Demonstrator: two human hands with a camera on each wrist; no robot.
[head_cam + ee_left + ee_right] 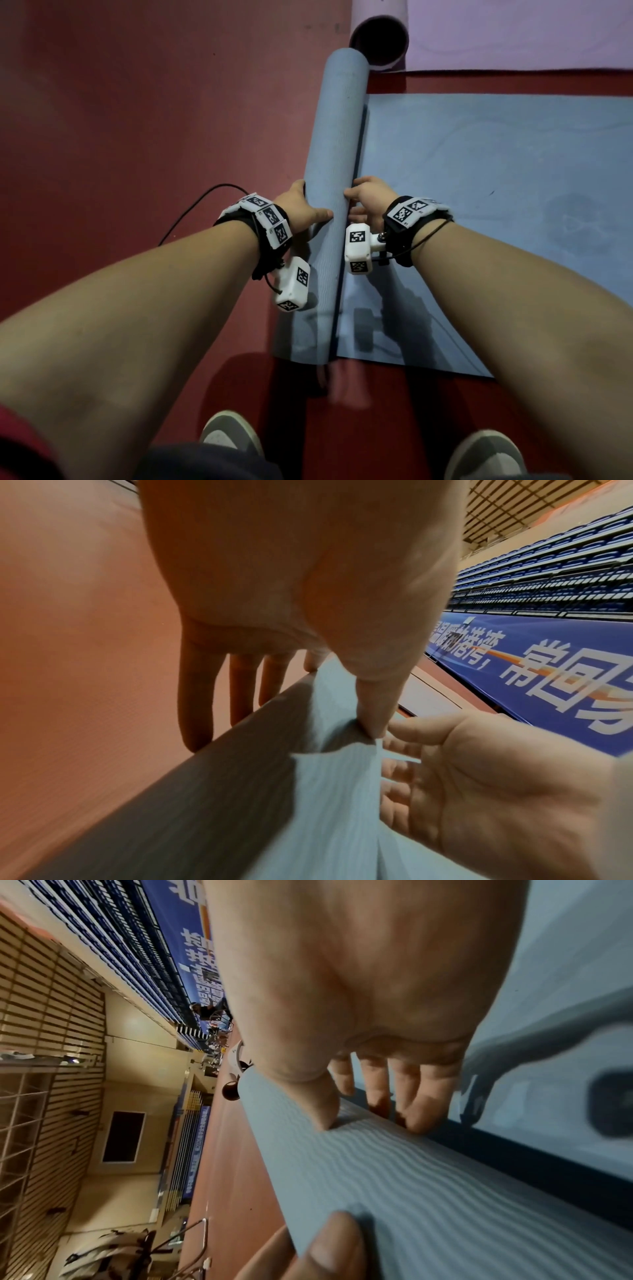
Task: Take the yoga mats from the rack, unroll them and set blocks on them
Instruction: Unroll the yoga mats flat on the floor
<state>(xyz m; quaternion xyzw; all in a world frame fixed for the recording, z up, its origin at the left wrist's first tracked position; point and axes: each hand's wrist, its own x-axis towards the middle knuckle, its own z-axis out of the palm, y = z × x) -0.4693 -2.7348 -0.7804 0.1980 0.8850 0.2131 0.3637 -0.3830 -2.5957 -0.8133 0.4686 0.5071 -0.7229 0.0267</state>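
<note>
A blue yoga mat lies on the red floor [120, 137], partly unrolled. Its flat part [496, 188] spreads to the right, and the remaining roll [337, 137] runs away from me down the middle. My left hand [301, 212] is on the roll's left side, thumb pressed on top and fingers [202, 696] straight down beside it. On the roll's right side is my right hand [368, 202], its thumb and fingertips [418, 1112] pressing the roll [394, 1177] by the crease. No blocks or rack are in view.
A purple mat [513, 34] lies flat beyond the blue one, its rolled end [378, 41] close to the blue roll's far tip. My shoes [231, 442] stand at the mat's near edge. A black cable [191, 212] trails left. A blue banner [548, 669] and seating lie far off.
</note>
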